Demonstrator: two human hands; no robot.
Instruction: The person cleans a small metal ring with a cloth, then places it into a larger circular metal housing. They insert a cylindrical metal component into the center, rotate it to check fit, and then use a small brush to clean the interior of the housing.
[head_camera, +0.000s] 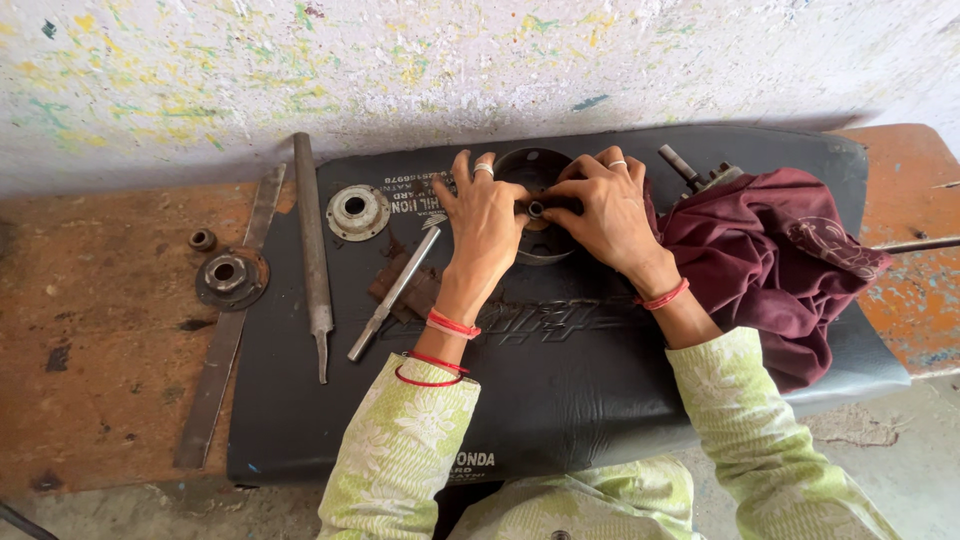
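Observation:
A dark round metal drum part (528, 170) lies on a black padded seat (560, 380). Both hands grip it from either side. My left hand (482, 215) presses on its left half, with a ring on one finger. My right hand (605, 205) covers the right half. Thumbs and fingertips of both hands meet at a small shaft end (536, 209) in the part's centre. Red bangles circle both wrists.
A maroon cloth (780, 260) lies to the right, partly over a metal tool (690, 170). Left of the hands lie a steel rod (392, 293), a long file (312, 250), a round flange (357, 211), a flat bar (225, 340), another flange (230, 276) and a small nut (202, 239).

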